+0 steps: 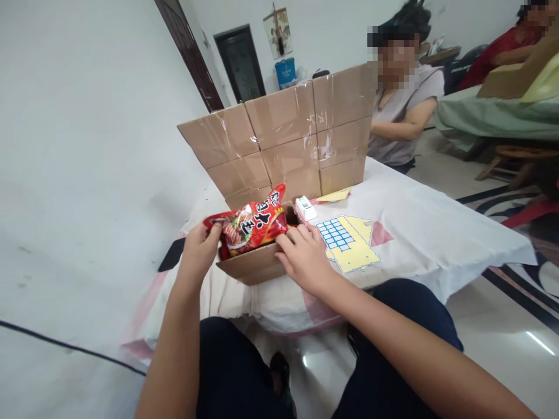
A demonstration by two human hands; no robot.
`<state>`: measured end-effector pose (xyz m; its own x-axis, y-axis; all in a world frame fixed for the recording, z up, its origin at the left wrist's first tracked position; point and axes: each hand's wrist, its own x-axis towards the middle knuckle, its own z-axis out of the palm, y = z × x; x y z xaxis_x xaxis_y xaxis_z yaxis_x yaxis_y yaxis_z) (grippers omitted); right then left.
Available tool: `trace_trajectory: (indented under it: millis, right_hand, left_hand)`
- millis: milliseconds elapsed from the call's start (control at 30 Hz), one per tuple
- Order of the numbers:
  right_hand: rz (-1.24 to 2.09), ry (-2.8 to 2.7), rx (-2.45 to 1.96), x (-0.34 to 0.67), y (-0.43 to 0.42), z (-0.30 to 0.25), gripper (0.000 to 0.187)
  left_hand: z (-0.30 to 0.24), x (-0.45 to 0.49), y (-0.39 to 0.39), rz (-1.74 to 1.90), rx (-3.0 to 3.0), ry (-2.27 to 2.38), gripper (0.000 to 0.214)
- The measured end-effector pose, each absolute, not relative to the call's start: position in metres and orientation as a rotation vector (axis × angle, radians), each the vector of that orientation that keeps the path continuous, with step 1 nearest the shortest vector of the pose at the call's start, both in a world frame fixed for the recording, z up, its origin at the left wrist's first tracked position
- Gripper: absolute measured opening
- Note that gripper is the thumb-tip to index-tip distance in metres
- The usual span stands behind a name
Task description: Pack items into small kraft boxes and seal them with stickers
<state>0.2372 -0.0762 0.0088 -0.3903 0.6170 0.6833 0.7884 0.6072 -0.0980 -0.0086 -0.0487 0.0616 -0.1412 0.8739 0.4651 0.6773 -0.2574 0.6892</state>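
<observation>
A red, shiny instant noodle packet (255, 224) with dark lettering and a picture of food sits tilted in the top of a small open cardboard box (251, 270). My left hand (201, 247) pinches the packet's left end between thumb and fingers. At the box's near right corner, my right hand (303, 253) has its fingers curled over the rim, close to the packet's right end. More red wrapping shows beneath the packet, but the box's inside is mostly hidden.
Behind the box stands a taped cardboard panel (288, 137). A small white device (304, 208), yellow paper cutouts (360, 247) and a sheet of blue-edged labels (334, 234) lie to the right on the cloth-covered table (419, 233). A co-worker (404, 110) sits beyond the panel.
</observation>
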Motion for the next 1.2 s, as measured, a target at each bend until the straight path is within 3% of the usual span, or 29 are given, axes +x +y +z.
trace_trajectory:
  millis: [100, 167, 333, 433, 533, 600, 700, 833, 900, 967, 1033, 1100, 1200]
  right_hand:
    - [-0.273, -2.174, -1.034, 0.237, -0.076, 0.007, 0.011]
    - [-0.221, -2.149, -1.004, 0.236, -0.076, 0.006, 0.011]
    - [-0.102, -1.690, -1.067, 0.240, -0.067, 0.003, 0.039]
    - [0.294, -1.613, -1.033, 0.250, -0.055, 0.001, 0.059]
    - [0.597, -1.766, -1.007, 0.255, -0.045, -0.003, 0.065]
    - [0.580, -1.794, -1.048, 0.253, -0.042, -0.007, 0.059]
    - [0.477, -1.733, -1.098, 0.243, -0.041, -0.015, 0.052]
    - [0.344, -1.704, -1.167, 0.235, -0.037, -0.019, 0.075]
    - [0.411, -1.706, -1.178, 0.242, -0.031, -0.016, 0.080]
    - [0.546, -1.676, -1.226, 0.261, -0.022, -0.010, 0.071]
    - [0.622, -1.597, -1.362, 0.288, -0.012, -0.003, 0.049]
    - [0.605, -1.507, -1.511, 0.316, -0.005, 0.002, 0.030]
    - [0.607, -1.457, -1.562, 0.342, 0.000, 0.001, 0.020]
  left_hand:
    - [0.060, -0.017, -0.050, 1.025, 2.025, 1.783, 0.025]
    - [0.057, -0.016, -0.050, 0.926, 2.083, 1.742, 0.031]
    - [0.048, -0.017, -0.048, 1.224, 1.991, 1.909, 0.032]
    - [0.048, -0.023, -0.051, 1.227, 1.892, 1.945, 0.037]
    - [0.051, -0.024, -0.058, 0.798, 2.011, 1.602, 0.046]
    - [0.051, -0.021, -0.060, 0.661, 2.073, 1.484, 0.041]
    - [0.044, -0.016, -0.055, 0.811, 2.261, 1.652, 0.045]
    - [0.032, -0.010, -0.048, 0.800, 2.547, 1.903, 0.078]
    - [0.030, -0.007, -0.051, 0.725, 2.576, 1.911, 0.070]
    - [0.031, -0.003, -0.057, 0.661, 2.600, 1.898, 0.051]
    - [0.033, 0.004, -0.065, 0.547, 2.637, 1.870, 0.038]
    - [0.034, 0.011, -0.072, 0.402, 2.668, 1.817, 0.039]
    - [0.034, 0.022, -0.076, 0.294, 2.734, 1.811, 0.052]
